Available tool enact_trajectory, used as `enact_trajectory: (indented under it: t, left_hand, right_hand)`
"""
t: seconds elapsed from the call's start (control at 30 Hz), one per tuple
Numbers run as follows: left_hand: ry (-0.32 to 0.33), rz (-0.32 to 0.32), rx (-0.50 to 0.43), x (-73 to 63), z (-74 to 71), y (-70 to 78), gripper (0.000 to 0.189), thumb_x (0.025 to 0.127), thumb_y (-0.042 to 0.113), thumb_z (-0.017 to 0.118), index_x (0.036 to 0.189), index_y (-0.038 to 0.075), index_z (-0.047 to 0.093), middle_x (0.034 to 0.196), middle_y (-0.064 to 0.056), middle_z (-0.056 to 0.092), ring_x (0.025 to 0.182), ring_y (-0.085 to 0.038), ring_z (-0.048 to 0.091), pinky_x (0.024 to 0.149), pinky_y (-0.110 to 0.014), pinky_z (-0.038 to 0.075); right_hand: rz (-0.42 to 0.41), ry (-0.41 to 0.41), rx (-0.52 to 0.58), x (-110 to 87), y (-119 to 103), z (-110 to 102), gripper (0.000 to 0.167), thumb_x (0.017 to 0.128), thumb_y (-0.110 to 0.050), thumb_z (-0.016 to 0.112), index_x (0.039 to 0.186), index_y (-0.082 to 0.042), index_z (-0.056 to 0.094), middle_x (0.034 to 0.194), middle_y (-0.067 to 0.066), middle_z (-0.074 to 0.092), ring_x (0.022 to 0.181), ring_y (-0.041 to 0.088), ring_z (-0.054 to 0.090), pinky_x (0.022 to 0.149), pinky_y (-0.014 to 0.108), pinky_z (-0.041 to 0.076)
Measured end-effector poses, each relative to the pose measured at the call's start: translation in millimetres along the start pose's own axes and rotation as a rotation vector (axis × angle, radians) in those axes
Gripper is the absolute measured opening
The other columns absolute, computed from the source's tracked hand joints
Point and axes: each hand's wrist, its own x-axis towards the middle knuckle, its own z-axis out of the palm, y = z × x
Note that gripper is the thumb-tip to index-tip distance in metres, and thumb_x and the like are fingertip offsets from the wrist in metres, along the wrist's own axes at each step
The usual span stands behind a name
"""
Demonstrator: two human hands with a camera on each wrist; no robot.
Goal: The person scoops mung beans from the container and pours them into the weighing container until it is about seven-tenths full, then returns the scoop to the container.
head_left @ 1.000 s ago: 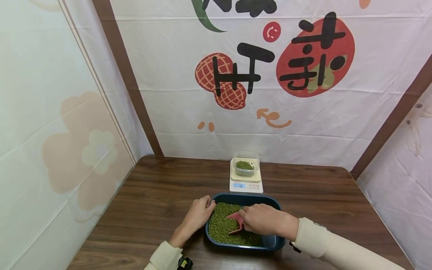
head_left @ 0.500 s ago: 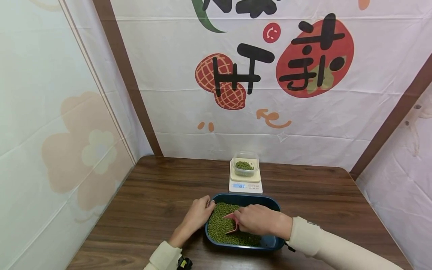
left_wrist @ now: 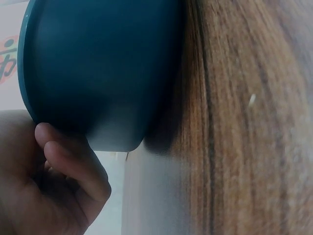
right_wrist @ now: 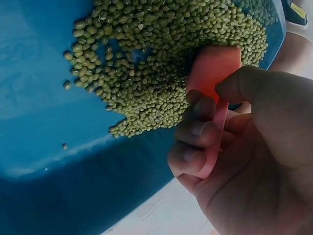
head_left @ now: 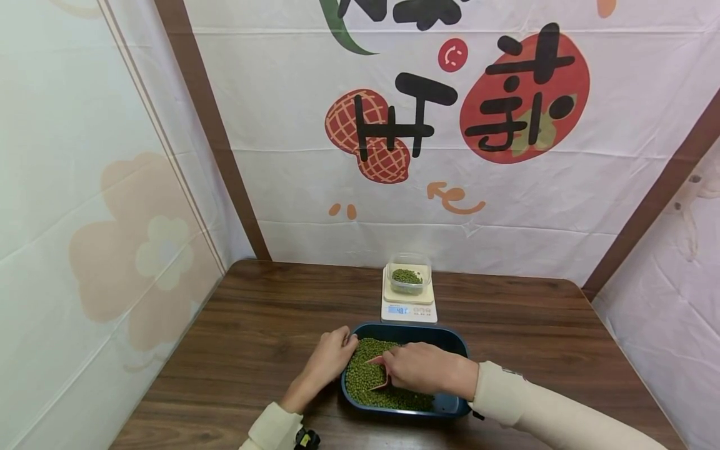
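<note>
In the head view, a dark blue tub [head_left: 444, 338] holds green mung beans [head_left: 362, 378], heaped toward its left side. My left hand [head_left: 330, 355] grips the tub's left rim near the far corner; the left wrist view shows curled fingers [left_wrist: 73, 166] at the tub's edge. Over the beans, my right hand [head_left: 430, 369] holds a pink scoop [right_wrist: 215, 71] by its handle. Fingers wrap the handle and the thumb presses near the scoop's base. The scoop's front end is sunk among the beans, its mouth facing left.
Behind the tub stands a white kitchen scale [head_left: 424, 312] with a lit display. On it sits a clear plastic container [head_left: 410, 289] with a small heap of mung beans. The wooden table [head_left: 270, 312] ends at a printed cloth wall [head_left: 315, 244].
My right hand has slid the scoop leftward through the beans, deeper into the heap. The left hand stays at the tub's rim, and the scale and container have not moved.
</note>
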Motion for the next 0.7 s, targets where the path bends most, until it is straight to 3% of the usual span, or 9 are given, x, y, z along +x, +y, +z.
enact_trajectory:
  t: [0.27, 0.7]
  left_hand:
    - [-0.001, -0.001, -0.005, -0.4, 0.2, -0.2, 0.038, 0.11, 0.019, 0.051, 0.074, 0.015, 0.041, 0.059, 0.005, 0.038, 0.045, -0.011, 0.039, 0.044, -0.024, 0.035]
    - [0.004, 0.002, 0.003, 0.4, -0.1, -1.0, 0.038, 0.11, 0.018, 0.052, 0.074, 0.015, 0.042, 0.06, 0.004, 0.039, 0.048, -0.01, 0.041, 0.045, -0.023, 0.035]
  right_hand:
    - [-0.001, -0.004, 0.004, 3.0, 0.5, 0.5, 0.012, 0.109, -0.024, 0.059, 0.11, -0.015, 0.067, 0.091, -0.006, 0.064, 0.07, 0.001, 0.055, 0.061, 0.019, 0.046]
    - [-0.014, -0.019, 0.109, 2.5, 6.4, 0.0, 0.007, 0.108, -0.021, 0.06, 0.111, -0.017, 0.066, 0.091, -0.009, 0.061, 0.068, -0.001, 0.049, 0.062, 0.019, 0.043]
